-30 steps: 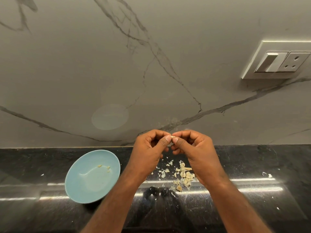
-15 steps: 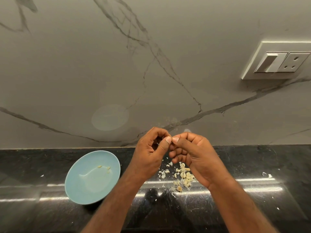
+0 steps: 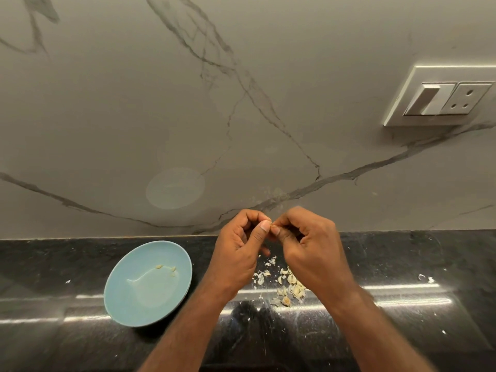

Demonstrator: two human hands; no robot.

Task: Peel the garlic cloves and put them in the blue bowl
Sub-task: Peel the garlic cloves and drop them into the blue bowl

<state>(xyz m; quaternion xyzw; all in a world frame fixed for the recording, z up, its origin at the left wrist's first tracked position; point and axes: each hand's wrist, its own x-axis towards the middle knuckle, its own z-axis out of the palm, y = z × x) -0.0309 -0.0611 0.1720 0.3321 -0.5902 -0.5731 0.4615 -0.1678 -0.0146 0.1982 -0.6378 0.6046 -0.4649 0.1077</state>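
Observation:
Above the black counter, my left hand (image 3: 241,251) and my right hand (image 3: 308,245) meet fingertip to fingertip. Both pinch one small garlic clove (image 3: 271,224), of which only a pale sliver shows between the thumbs. Below the hands lies a heap of garlic cloves and loose skins (image 3: 288,284) on the counter. The blue bowl (image 3: 128,296) sits to the left of my left forearm and has a few peeled cloves (image 3: 167,269) inside, near its far side.
The black stone counter (image 3: 402,264) runs across the lower view, dotted with white skin flakes (image 3: 425,278) at the right. Behind it rises a grey marble wall with a switch and socket plate (image 3: 442,98) at the upper right.
Both hands have stayed together over the heap, with small shifts of the fingers around the clove. The right hand's knuckles have turned a little upward. The bowl has not moved.

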